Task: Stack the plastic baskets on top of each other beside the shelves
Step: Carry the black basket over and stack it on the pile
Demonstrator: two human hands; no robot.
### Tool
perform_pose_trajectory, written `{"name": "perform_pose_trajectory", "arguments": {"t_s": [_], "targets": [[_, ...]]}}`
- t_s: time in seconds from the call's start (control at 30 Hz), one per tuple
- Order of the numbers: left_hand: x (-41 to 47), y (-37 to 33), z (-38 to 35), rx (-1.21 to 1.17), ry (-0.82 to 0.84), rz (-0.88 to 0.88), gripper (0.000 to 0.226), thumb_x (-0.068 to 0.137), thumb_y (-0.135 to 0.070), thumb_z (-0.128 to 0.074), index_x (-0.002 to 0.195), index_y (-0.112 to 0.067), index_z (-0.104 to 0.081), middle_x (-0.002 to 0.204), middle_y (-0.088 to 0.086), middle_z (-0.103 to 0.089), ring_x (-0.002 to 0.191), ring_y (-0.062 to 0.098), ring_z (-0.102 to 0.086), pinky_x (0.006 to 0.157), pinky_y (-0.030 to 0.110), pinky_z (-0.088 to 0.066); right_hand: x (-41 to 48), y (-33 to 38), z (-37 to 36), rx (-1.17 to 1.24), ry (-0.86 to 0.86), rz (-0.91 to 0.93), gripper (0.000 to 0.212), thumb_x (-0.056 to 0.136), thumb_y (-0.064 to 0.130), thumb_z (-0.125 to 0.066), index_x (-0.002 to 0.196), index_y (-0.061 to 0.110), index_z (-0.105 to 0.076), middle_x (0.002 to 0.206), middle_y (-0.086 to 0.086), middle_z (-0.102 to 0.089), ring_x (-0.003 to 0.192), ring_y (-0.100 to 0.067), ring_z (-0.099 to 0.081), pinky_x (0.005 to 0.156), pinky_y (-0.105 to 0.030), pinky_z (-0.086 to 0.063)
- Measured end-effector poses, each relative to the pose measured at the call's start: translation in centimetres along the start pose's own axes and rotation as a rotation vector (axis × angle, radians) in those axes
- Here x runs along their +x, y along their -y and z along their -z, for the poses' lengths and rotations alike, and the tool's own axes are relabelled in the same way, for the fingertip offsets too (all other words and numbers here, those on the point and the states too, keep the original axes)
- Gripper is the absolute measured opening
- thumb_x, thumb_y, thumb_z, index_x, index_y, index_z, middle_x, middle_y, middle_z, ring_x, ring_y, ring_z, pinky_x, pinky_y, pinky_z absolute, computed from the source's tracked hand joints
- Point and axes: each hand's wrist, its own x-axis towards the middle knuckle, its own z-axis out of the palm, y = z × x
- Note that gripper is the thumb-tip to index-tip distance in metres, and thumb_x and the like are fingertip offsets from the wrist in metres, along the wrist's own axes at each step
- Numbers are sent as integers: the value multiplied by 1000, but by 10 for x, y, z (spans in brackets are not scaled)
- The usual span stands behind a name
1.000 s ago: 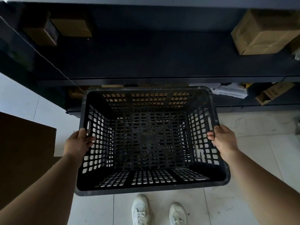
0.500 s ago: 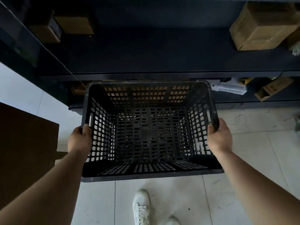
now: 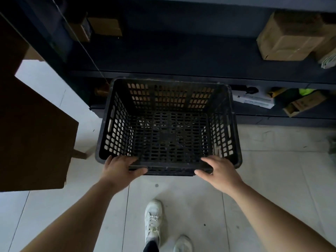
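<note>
The room is dim, and much of the dark shelving (image 3: 181, 57) across the top of the frame is lost in shadow; the cardboard boxes (image 3: 287, 37) at upper right run off the edge. On the lower shelf at right a white carton (image 3: 254, 101) carries printing too small to read. A big brown cardboard sheet (image 3: 34, 135) fills the left side, cut off by the frame.

The black plastic basket (image 3: 169, 124) sits in the middle of the frame, in front of the shelving over the pale tiled floor (image 3: 272, 179). Beneath its near edge a second dark rim seems to show, though I cannot say for sure that another basket lies under it.

Both hands are at the basket's near rim: the left hand (image 3: 120, 170) curls its fingers over the rim at lower left, the right hand (image 3: 220, 173) does the same at lower right, thumbs on the outer face. White shoes (image 3: 152, 220) stand at bottom centre, the right one partly cut off.
</note>
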Motion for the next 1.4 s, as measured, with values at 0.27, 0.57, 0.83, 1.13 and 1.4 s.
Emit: {"name": "perform_pose_trajectory", "arguments": {"t_s": [0.27, 0.57, 0.83, 1.13, 1.4], "targets": [[11, -3, -3, 297, 38, -23, 39, 95, -51, -31, 126, -36, -50, 127, -4, -58, 117, 23, -51, 96, 36, -33, 15, -11, -11, -149, 30, -2, 57, 88, 67, -26, 113, 30, -61, 113, 3, -66, 106, -22, -57, 92, -38, -36], [2, -9, -8, 418, -44, -93, 37, 97, -48, -29, 120, -33, -53, 125, -10, -59, 114, 20, -53, 97, 35, -32, 14, -18, -19, -83, -27, 30, 66, 80, 73, -26, 112, 30, -64, 107, 2, -68, 104, -21, -57, 90, -37, -30], [-5, -9, -18, 301, -36, -47, 35, 96, -46, -31, 120, -31, -53, 122, -9, -58, 115, 20, -50, 96, 37, -35, 13, -22, -22, -81, -63, 53, 64, 77, 70, -27, 108, 29, -66, 105, 0, -69, 103, -24, -58, 90, -38, -29], [-14, -6, -23, 294, -44, -41, 36, 96, -45, -32, 120, -30, -54, 122, -9, -58, 115, 21, -50, 101, 38, -31, 6, -20, -27, -95, -86, 54, 81, 69, 78, -14, 106, 29, -67, 98, 0, -70, 98, -22, -60, 87, -36, -29], [-13, -2, -33, 293, -17, -19, 67, 83, -57, 0, 123, -29, -46, 124, -2, -53, 114, 25, -47, 108, 44, -18, -1, -15, -23, -132, -62, 21, 118, 50, 88, 24, 116, 36, -58, 112, 5, -59, 112, -19, -47, 100, -34, -19]]}}
